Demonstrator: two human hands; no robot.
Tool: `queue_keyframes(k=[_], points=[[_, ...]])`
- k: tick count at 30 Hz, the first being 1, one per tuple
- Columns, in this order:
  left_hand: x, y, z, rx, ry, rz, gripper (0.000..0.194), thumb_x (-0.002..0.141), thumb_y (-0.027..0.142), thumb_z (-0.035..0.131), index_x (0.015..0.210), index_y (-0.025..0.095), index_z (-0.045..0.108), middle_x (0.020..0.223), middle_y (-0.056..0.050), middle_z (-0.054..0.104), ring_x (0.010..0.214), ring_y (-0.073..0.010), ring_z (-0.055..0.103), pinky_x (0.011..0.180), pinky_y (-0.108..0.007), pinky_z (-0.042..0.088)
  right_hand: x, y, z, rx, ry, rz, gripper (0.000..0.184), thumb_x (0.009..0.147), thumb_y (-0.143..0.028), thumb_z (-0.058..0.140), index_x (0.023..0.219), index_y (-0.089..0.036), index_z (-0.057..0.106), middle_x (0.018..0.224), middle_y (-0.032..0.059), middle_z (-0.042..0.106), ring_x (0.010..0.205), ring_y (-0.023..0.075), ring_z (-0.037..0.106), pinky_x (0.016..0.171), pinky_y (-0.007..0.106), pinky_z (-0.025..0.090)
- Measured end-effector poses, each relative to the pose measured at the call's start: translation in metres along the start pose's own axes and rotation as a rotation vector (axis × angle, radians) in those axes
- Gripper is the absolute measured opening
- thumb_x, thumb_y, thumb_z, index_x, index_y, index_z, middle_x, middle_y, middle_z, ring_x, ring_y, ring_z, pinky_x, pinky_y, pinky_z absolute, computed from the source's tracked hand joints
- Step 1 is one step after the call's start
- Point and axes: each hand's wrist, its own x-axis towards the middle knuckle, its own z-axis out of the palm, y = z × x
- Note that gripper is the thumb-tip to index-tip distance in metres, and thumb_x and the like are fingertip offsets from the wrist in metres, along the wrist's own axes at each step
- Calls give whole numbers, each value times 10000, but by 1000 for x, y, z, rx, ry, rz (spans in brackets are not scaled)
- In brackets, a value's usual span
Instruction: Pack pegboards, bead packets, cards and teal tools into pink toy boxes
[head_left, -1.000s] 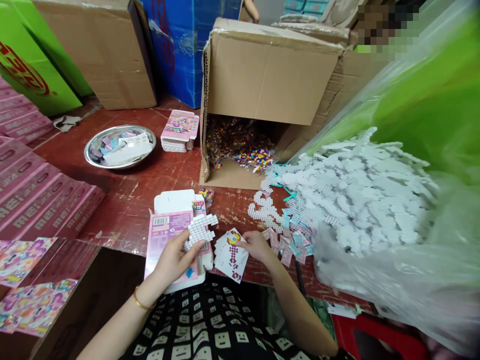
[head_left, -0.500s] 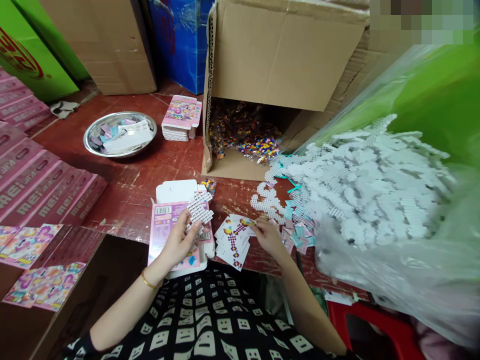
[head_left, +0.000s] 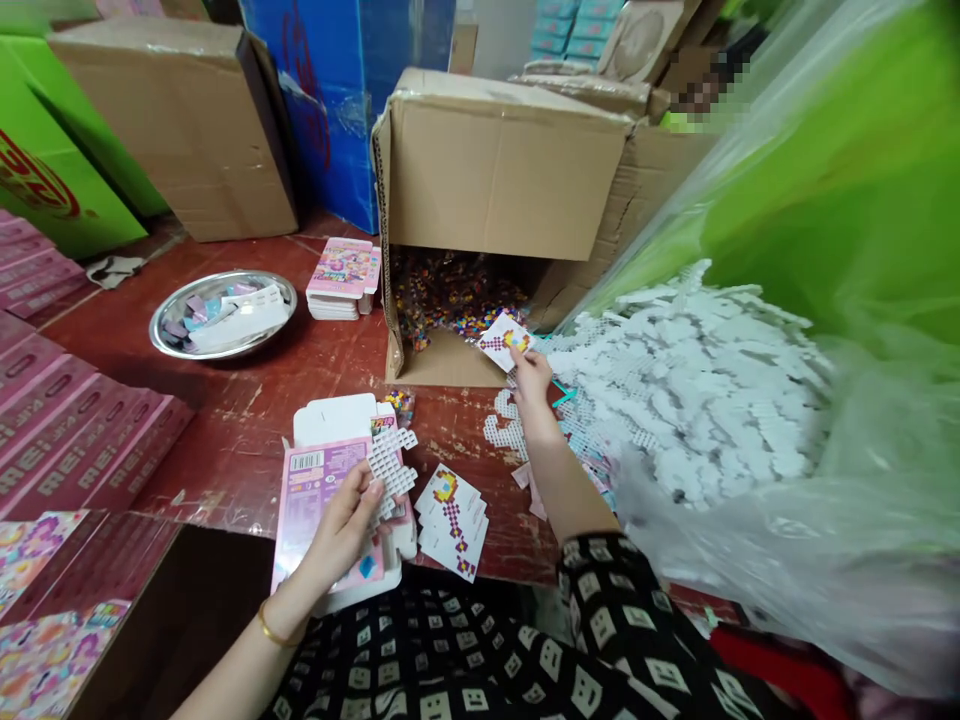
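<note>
My left hand [head_left: 351,515] pinches a white pegboard piece [head_left: 391,462] above a flattened pink-and-purple carton [head_left: 307,515] with white flaps. In my right hand [head_left: 531,375] is a printed pattern card [head_left: 501,340], held by its edge in front of the open cardboard box. More pattern cards [head_left: 452,520] lie fanned on the table just right of the carton. A small bag of coloured beads [head_left: 400,403] sits beyond the pegboard piece. Right of my forearm's far end, another white pegboard [head_left: 506,425] lies on the table.
A cardboard box [head_left: 502,170] holds bags of coloured beads [head_left: 457,300]. White pegboards fill a clear plastic bag [head_left: 720,380] on the right. A metal bowl [head_left: 161,325], folded pink cartons [head_left: 343,275] and stacked pink boxes [head_left: 97,420] stand left.
My right hand has lifted a card from the fanned ones and carried it forward to the box opening. My left hand keeps the pegboard piece. The view has tipped up and shifted.
</note>
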Motion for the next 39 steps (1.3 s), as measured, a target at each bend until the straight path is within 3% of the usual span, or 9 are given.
queue_keyframes(k=[5, 9, 12, 15, 20, 26, 33, 36, 39], points=[[-7, 4, -4, 199, 61, 162, 374, 879, 519, 639, 1075, 201, 641, 992, -80, 713, 904, -224, 698, 739, -304, 586, 65, -10, 28, -96, 149, 0, 330, 693, -421, 694, 612, -249, 424, 671, 58, 639, 872, 246, 641, 815, 372, 528], [-3, 21, -22, 376, -32, 276, 251, 878, 429, 658, 920, 192, 730, 996, -111, 747, 966, -255, 704, 922, -387, 555, 65, -28, -5, -127, 137, -79, 286, 715, -337, 711, 639, -225, 459, 768, 78, 672, 883, 235, 659, 877, 402, 526], [9, 49, -23, 406, -157, 344, 217, 859, 398, 686, 907, 202, 767, 1321, -163, 656, 1241, -316, 610, 1091, -472, 454, 32, -47, -53, -126, 24, -149, 324, 677, -322, 795, 682, -214, 490, 785, 42, 689, 791, 193, 677, 812, 367, 556], [28, 75, -3, 409, -264, 403, 192, 801, 409, 753, 775, 219, 752, 1446, -147, 562, 1430, -346, 428, 1201, -562, 280, -31, -71, -87, -10, -276, -229, 396, 661, -397, 852, 729, -220, 504, 810, 33, 721, 728, 175, 699, 688, 331, 578], [56, 63, 46, 258, -503, 317, 189, 772, 383, 769, 743, 221, 678, 1128, -119, 699, 1154, -313, 649, 1017, -554, 489, -108, -96, -76, 107, -601, -248, 335, 728, -422, 820, 727, -220, 552, 845, 48, 743, 805, 177, 728, 742, 347, 610], [58, 31, 54, -96, -118, 178, 776, 692, 289, 837, 1364, 220, 454, 1097, -86, 716, 918, -215, 718, 853, -370, 582, -110, -74, -57, 366, -114, -120, 259, 820, -432, 702, 886, -232, 552, 942, 41, 698, 872, 168, 699, 847, 373, 591], [44, 13, 50, -100, 139, 118, 620, 614, 503, 848, 1092, 150, 668, 1066, -103, 750, 1022, -292, 698, 932, -409, 554, -222, -47, -12, 301, -293, 16, 309, 780, -387, 765, 678, -218, 527, 1370, 83, 575, 1264, 274, 571, 1089, 490, 442], [33, 8, 55, -270, 166, 39, 656, 801, 699, 584, 1159, 153, 655, 1089, -111, 747, 1070, -286, 691, 938, -409, 548, -232, -43, 3, 333, -234, -41, 330, 803, -393, 739, 685, -232, 476, 1378, 104, 565, 1288, 273, 552, 1086, 483, 432], [20, 8, 59, -257, 139, 23, 619, 769, 548, 726, 1252, 180, 605, 1130, -95, 742, 1066, -260, 700, 926, -369, 553, -220, -43, -1, 337, -265, -80, 343, 773, -417, 767, 703, -235, 484, 1341, 112, 572, 1265, 271, 562, 1072, 467, 449]])
